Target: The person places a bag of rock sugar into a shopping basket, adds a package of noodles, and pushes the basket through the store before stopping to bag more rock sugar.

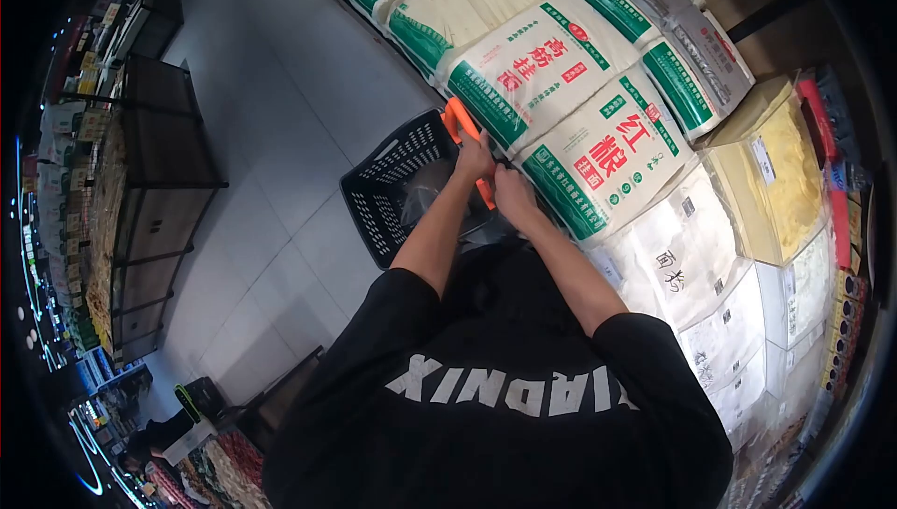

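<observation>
My left hand [475, 159] is wrapped round the orange handle [458, 119] of a dark shopping basket [366, 193]. Inside the basket lies a clear plastic bag [427, 193]; its contents are hard to make out. Just to the right, my right hand [513, 193] is closed beside the handle, close to the edge of the noodle display. What its fingers hold, if anything, is hidden. Nearest to it is a white and green noodle pack [607, 158] with red print, and another noodle pack [542, 70] lies beyond.
White flour sacks [675, 261] and a bin of yellow food [790, 168] continue the display on the right. A tiled floor aisle [271, 135] runs along the left, with a brown display stand [168, 200] across it. Low dark-framed goods stand at lower left.
</observation>
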Tool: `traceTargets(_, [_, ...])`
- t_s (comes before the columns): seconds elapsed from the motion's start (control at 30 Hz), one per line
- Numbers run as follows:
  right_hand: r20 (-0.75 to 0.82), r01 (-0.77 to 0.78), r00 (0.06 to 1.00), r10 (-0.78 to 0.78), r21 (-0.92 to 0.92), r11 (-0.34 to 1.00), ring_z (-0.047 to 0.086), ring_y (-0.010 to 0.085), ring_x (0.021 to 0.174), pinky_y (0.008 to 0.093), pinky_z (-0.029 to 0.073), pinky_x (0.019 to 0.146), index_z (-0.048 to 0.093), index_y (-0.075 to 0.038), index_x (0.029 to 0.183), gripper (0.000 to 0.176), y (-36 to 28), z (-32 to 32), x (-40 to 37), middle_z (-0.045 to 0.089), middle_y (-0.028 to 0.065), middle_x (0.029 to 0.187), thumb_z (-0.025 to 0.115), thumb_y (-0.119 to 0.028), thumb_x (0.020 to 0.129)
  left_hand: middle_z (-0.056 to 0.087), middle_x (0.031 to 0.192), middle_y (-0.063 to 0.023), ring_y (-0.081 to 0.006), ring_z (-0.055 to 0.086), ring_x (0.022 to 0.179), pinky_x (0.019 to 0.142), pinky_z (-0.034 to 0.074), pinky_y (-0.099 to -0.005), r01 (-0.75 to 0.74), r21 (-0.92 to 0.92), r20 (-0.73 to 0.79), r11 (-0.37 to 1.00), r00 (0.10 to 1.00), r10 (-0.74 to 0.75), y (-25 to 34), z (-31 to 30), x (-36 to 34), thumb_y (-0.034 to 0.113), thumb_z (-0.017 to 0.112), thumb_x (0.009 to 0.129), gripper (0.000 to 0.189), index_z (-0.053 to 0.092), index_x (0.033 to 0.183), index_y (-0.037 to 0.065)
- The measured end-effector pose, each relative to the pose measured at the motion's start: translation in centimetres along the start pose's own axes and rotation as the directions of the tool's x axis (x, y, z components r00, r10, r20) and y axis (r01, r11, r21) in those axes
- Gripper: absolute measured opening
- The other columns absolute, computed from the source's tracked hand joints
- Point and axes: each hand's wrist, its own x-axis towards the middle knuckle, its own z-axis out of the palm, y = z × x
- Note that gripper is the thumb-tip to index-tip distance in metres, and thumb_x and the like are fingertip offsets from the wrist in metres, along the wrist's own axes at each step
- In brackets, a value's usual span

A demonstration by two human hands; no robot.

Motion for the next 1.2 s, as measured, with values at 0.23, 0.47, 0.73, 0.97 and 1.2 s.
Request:
traceTargets(0.23, [0.002,-0.02,1.0,0.02,0.034,0.999,0.071,0.0414,0.088,0.0476,0.059,0.077,0.065,0.005,0.099,0.015,1.4,-0.7,2.8,0.071,0.0277,0.092,0.057,-0.006,0.092,0.057,0.121,-0.0417,-0.0534,0.058,0.115,0.097,0.046,-0.053,0.112,-0.129,-0.032,0.985,0.993,-0.117,0.5,1.0,2.6,0.052,0.036,0.104,0.073,0.013,0.146,-0.003])
traceTargets(0.47, [-0.027,-0.026,0.999,0.031,0.173,0.985,0.069,0.0444,0.089,0.0506,0.057,0.079,0.065,0.007,0.097,0.018,1.9,-0.1,3.3,0.069,0.0301,0.09,0.055,-0.007,0.093,0.056,0.124,-0.0407,-0.0521,0.058,0.116,0.097,0.046,-0.0531,0.106,-0.181,-0.116,0.978,0.985,-0.128,3.7,0.1,-0.2,0.054,0.036,0.104,0.077,0.008,0.152,0.001])
traceTargets(0.73, [0.08,-0.106,0.993,0.084,0.315,0.943,0.069,0.0422,0.091,0.0488,0.056,0.083,0.067,0.008,0.094,0.03,2.7,-2.2,0.5,0.068,0.031,0.094,0.06,-0.021,0.092,0.06,0.12,-0.0302,-0.0384,0.069,0.094,0.076,0.058,-0.0424,0.078,-0.195,-0.119,0.978,0.988,-0.102,3.3,0.3,1.2,0.053,0.032,0.105,0.062,0.028,0.138,0.001])
traceTargets(0.97, [0.156,-0.097,0.988,0.009,0.572,0.815,0.068,0.0393,0.082,0.0449,0.052,0.075,0.066,0.003,0.095,0.031,5.8,-5.2,-1.1,0.069,0.0234,0.088,0.066,-0.027,0.091,0.053,0.127,-0.0365,-0.0468,0.057,0.116,0.098,0.044,-0.0524,-0.208,-0.002,-0.358,0.978,0.913,0.193,1.7,1.2,1.1,0.037,0.045,0.104,0.061,0.03,0.144,-0.006])
traceTargets(1.2, [0.004,-0.089,0.995,0.102,0.515,0.852,0.068,0.0364,0.081,0.0425,0.052,0.075,0.065,0.005,0.097,0.031,7.9,-12.7,-1.0,0.069,0.023,0.089,0.062,-0.025,0.092,0.045,0.134,-0.0299,-0.0447,0.046,0.123,0.105,0.038,-0.0493,-0.754,0.304,-0.02,0.583,0.606,0.795,14.5,1.2,-6.4,0.019,0.054,0.099,0.046,0.045,0.136,-0.007])
